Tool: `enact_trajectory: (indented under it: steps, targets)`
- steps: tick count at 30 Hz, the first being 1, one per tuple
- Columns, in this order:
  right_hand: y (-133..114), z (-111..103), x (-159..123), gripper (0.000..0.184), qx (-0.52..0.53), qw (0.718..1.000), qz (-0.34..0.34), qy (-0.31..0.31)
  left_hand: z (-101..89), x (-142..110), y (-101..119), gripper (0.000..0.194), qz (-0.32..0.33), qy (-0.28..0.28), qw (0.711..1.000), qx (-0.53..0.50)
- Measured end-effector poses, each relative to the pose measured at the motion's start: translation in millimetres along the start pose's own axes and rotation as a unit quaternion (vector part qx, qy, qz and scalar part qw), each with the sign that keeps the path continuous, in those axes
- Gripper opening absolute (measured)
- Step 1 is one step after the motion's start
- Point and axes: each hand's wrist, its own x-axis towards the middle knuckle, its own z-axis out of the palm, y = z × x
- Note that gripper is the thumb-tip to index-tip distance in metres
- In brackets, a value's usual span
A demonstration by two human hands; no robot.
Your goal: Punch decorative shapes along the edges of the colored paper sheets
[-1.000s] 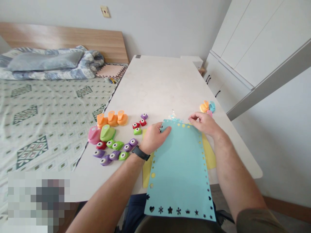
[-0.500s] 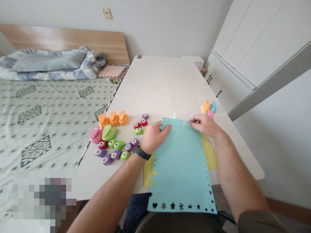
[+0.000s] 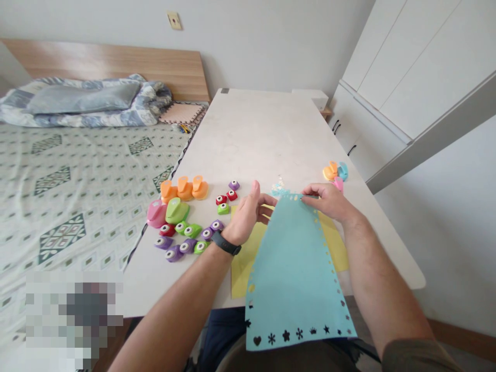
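Note:
A light blue sheet of paper (image 3: 296,268) has small shapes punched along its borders, among them a heart, flowers, a crown and stars. My right hand (image 3: 327,200) pinches its far right corner. Beside the far left corner, my left hand (image 3: 250,214) is open, thumb up and fingers apart; whether a fingertip touches the paper I cannot tell. Under the blue sheet lies yellow paper (image 3: 242,263), showing at both sides. The near end of the blue sheet hangs past the table edge over my lap.
Left on the white table (image 3: 256,134) stand several craft punches, including orange ones (image 3: 185,189), a large green one (image 3: 177,211) and purple ones (image 3: 174,253). More punches (image 3: 336,171) sit at the right. Punched paper bits (image 3: 279,188) lie beyond the sheet. A bed (image 3: 89,150) adjoins the left side.
My left hand has let go of the blue sheet's far left corner and opened. The sheet's left side has swung rightward and curved, baring more yellow paper. My right hand keeps its hold.

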Motion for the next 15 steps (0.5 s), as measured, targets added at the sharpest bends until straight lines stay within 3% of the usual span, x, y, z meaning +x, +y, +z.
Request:
enact_trajectory:
  steps: [3, 6, 11, 15]
  targets:
    - [-3, 6, 0, 0.021, 0.035, 0.999, -0.015, -0.02, -0.9, 6, -9, 0.077, -0.028, -0.024, 0.998, -0.054]
    - [-7, 17, 0, 0.022, 0.067, 0.997, -0.033, -0.031, 1.1, 12, -22, 0.06, 0.019, 0.017, 1.0, 0.016]
    - [-14, 31, -2, 0.023, 0.09, 0.994, -0.041, -0.056, 9.3, 15, -32, 0.054, 0.044, -0.011, 0.997, 0.066]
    - [-16, 34, -2, 0.024, 0.091, 0.994, -0.039, -0.037, 10.9, 16, -31, 0.048, 0.068, -0.017, 0.994, 0.088]
